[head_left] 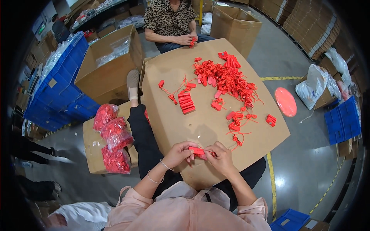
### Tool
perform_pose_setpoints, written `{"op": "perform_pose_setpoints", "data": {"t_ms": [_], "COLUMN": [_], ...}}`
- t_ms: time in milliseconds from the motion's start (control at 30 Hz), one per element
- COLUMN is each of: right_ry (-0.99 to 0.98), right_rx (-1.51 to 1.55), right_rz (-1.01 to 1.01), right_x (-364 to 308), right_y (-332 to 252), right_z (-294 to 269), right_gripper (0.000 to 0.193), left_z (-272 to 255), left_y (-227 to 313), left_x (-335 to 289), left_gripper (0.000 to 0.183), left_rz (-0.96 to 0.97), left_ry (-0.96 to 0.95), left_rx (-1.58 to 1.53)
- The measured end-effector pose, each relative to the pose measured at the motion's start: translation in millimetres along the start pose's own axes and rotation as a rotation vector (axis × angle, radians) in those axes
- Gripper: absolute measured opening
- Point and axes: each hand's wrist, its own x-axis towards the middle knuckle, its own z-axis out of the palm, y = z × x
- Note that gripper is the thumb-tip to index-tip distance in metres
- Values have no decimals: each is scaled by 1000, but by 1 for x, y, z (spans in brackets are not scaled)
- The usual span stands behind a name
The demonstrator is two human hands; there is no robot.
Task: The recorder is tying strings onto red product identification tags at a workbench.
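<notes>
Above the near edge of the cardboard-topped table, my left hand [180, 153] is closed with fingertips and thumb on a small red plastic piece [197, 150]. My right hand [220, 158] pinches at the piece's right end; what lies between those fingers is too small to make out, perhaps a thin cord. Ahead on the cardboard [169, 127], a block of red pieces [187, 103] sits side by side in a row. Behind it to the right spreads a tangled heap of red pieces and cords [231, 79]. A few corded pieces [236, 122] trail from the heap toward my right hand.
A co-worker [169, 23] sits across the table, holding a red piece. Bags of red pieces [116, 134] lie on a carton at my left. Large cartons [110, 65] and a blue bin [58, 84] stand beyond. A round red disc [285, 102] is on the floor at right.
</notes>
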Motion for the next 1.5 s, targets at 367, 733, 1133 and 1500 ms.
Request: {"op": "perform_pose_setpoints", "data": {"t_ms": [367,733,1133,1500], "right_ry": [-3,-8,-15,-16], "right_rx": [-36,-48,-132,-69], "right_rz": [-33,-30,-111,-99], "right_x": [-2,-3,-5,-7], "right_y": [3,0,-1,6], "right_z": [6,7,9,7], "right_gripper": [5,9,7,9], "left_z": [4,8,9,16], "left_y": [0,3,1,-9], "left_x": [1,-2,-1,6], "left_gripper": [27,26,25,25], "left_rz": [-16,-4,-32,-6], "left_ry": [-2,7,-8,-14], "left_rx": [-40,-26,-45,-57]}}
